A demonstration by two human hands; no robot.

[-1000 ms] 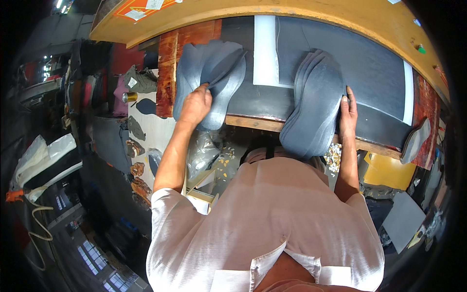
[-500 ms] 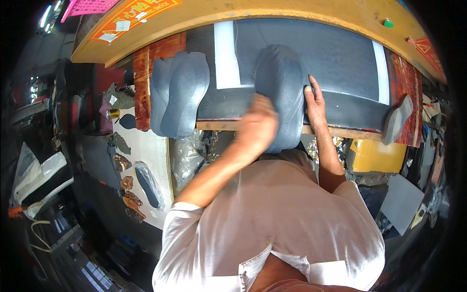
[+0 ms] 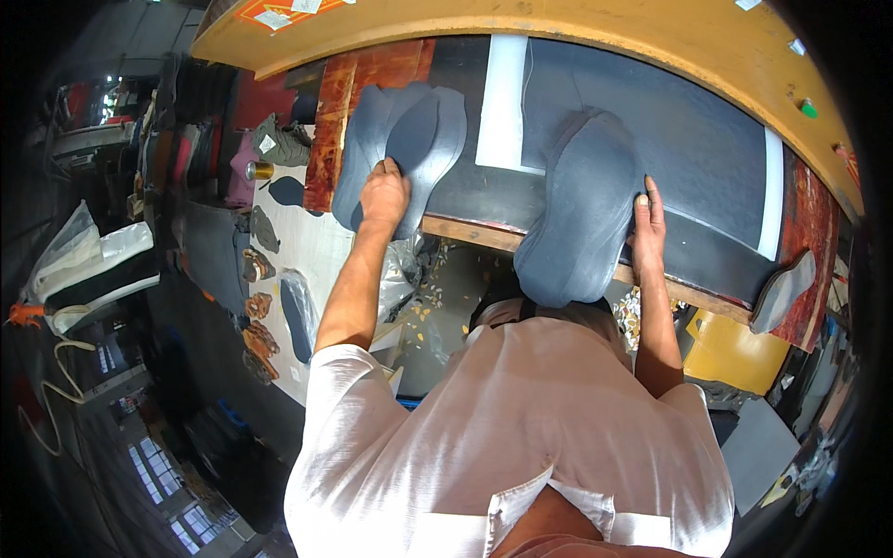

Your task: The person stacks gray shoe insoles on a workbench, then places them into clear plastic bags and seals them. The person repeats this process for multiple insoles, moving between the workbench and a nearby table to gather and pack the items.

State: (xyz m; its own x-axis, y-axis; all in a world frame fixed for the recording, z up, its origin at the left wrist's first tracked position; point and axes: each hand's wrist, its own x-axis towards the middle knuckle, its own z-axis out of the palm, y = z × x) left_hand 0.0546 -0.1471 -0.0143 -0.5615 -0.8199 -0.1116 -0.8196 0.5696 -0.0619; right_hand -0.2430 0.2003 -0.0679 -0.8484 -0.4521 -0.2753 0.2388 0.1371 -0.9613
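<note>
A stack of dark grey shoe-sole-shaped sheets (image 3: 586,205) lies in front of me, overhanging the table's near edge. My right hand (image 3: 648,228) rests along its right side, fingers stretched out and touching the edge. To the left, more grey sole sheets (image 3: 437,177) lie overlapping. Over them, my left hand (image 3: 384,195) pinches the near end of a dark, pointed-oval sole piece (image 3: 414,128). Whether that piece lies flat on the sheets or is slightly raised, I cannot tell. The fingertips under it are hidden.
A yellow machine beam (image 3: 595,51) spans the far side. White strips (image 3: 502,102) mark the black work surface (image 3: 688,130). Another sole stack (image 3: 783,290) sits at the right end. On the left, a pale board (image 3: 312,246) carries a can (image 3: 259,171) and several cut pieces.
My left hand has moved left from the middle stack to the left-hand sheets and now grips a dark sole piece. My right hand stays beside the middle stack. The view has shifted.
</note>
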